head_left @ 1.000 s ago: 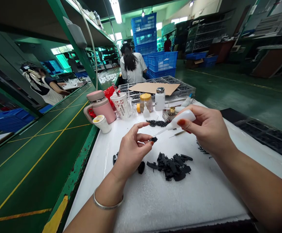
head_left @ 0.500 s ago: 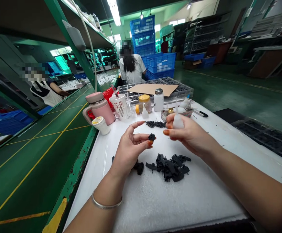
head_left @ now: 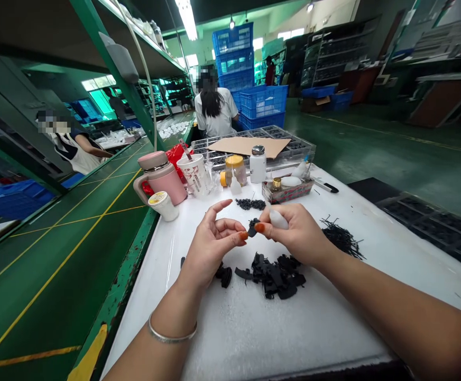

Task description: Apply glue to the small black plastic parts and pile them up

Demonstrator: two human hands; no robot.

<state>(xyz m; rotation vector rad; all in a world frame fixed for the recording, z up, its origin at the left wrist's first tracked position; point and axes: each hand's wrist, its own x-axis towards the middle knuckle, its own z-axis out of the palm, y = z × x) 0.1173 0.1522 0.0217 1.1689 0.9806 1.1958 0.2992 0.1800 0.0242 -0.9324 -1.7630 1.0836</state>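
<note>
My left hand (head_left: pixel 210 246) pinches a small black plastic part (head_left: pixel 252 227) between thumb and fingers, above the white foam mat (head_left: pixel 254 323). My right hand (head_left: pixel 294 233) is closed round a small white squeeze bottle (head_left: pixel 278 218), and its thumb and forefinger touch the same black part. Under both hands lies a pile of black plastic parts (head_left: pixel 274 272). Two more black pieces (head_left: pixel 223 275) sit just below my left wrist.
A heap of thin black pins (head_left: pixel 341 238) lies to the right, small black bits (head_left: pixel 250 203) behind. At the back stand a pink mug (head_left: pixel 161 177), cups, jars and a small box (head_left: pixel 288 190). A green conveyor (head_left: pixel 64 233) runs left; co-workers stand beyond.
My right hand turned the white bottle away from the part, drew it into the palm and came down to pinch the black part together with my left hand.
</note>
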